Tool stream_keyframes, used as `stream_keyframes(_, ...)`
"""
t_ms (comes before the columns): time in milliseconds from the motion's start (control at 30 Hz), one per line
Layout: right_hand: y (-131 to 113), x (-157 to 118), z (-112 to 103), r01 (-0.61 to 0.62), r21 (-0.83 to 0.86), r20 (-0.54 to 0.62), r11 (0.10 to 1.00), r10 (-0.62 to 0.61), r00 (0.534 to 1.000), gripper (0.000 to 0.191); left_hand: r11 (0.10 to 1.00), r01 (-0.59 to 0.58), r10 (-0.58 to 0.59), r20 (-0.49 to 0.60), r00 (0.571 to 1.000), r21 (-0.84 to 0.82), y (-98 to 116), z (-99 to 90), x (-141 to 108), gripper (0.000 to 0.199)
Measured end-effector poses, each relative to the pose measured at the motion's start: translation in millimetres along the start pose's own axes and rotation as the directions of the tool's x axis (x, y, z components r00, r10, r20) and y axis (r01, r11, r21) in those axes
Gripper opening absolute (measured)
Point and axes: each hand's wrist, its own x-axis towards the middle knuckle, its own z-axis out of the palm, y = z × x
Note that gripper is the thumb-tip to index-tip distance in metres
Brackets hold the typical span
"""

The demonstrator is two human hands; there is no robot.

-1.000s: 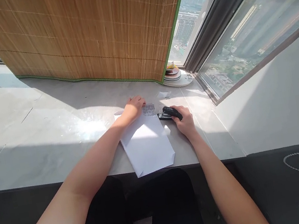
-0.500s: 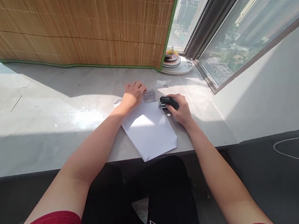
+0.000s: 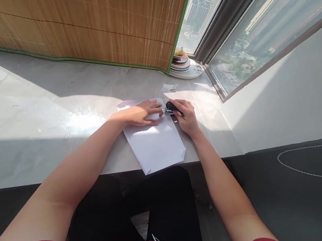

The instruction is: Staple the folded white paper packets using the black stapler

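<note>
A stack of white paper (image 3: pixel 159 145) with folded corners lies on the pale stone ledge near its front edge. Across its upper part rests my left hand (image 3: pixel 147 112), palm down with the fingers apart, partly covering a patch of dense small marks near the top right edge. My right hand (image 3: pixel 187 116) is wrapped round a black stapler (image 3: pixel 174 108), whose front end is at the paper's right edge, close to my left fingertips. Whether its jaws touch the paper is too small to tell.
Stacked plates (image 3: pixel 184 68) stand in the window corner, beside a bamboo blind (image 3: pixel 84 22) with green edging. A small white scrap (image 3: pixel 169 88) lies beyond the paper. The ledge (image 3: pixel 46 157) ends just before my lap.
My left hand has come down and right over the paper, its fingers now spread beside the stapler. The stapler has turned slightly and sits against the paper's edge. The whole view has shifted.
</note>
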Motion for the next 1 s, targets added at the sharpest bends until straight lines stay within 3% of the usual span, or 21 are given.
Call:
stream_keyframes(100, 1.1, 0.0, -0.1, -0.007, -0.003, -0.005, 1.0, 0.007, 1.0, 0.058, 0.997, 0.063, -0.065, -0.029, 0.997, -0.048, -17.4, 14.0, 3.2, 0.042)
stream_keyframes(200, 2.8, -0.7, 0.0, -0.003, 0.02, -0.02, 1.0, 0.004, 1.0, 0.061, 0.99, 0.132, -0.138, -0.148, 0.979, -0.047, -34.2, 27.2, 6.9, 0.04)
stream_keyframes(267, 4.0, -1.6, 0.4, 0.012, 0.023, -0.044, 1.0, -0.011, 0.999, 0.064, 0.987, 0.154, -0.159, -0.215, 0.964, -0.037, -33.6, 29.1, 7.1, 0.038)
stream_keyframes(333, 4.7, -2.3, 1.0, 0.021, 0.001, -0.062, 1.0, -0.021, 0.998, 0.067, 0.993, 0.117, -0.115, -0.156, 0.981, 0.0, -22.8, 23.9, 6.2, 0.04)
stream_keyframes(400, 4.6, -2.8, 1.5, 0.015, -0.038, -0.065, 0.999, -0.018, 0.998, 0.069, 0.998, 0.029, -0.031, 0.036, 0.999, 0.057, -7.4, 13.9, 5.1, 0.046)
stream_keyframes(467, 3.7, -3.1, 2.1, 0.008, -0.076, -0.056, 0.997, -0.012, 0.998, 0.07, 0.994, -0.023, 0.003, 0.188, 0.982, 0.107, 5.7, 3.9, 4.7, 0.051)
stream_keyframes(533, 2.5, -3.3, 2.7, 0.014, -0.099, -0.044, 0.995, -0.018, 0.999, 0.069, 0.988, -0.039, 0.0, 0.253, 0.967, 0.151, 13.0, -2.4, 4.8, 0.054)
stream_keyframes(1000, 4.7, -2.3, 6.4, 0.016, -0.191, 0.023, 0.981, -0.012, 1.0, 0.067, 0.982, -0.092, 0.047, 0.26, 0.964, 0.164, 6.6, -0.2, 5.9, 0.058)
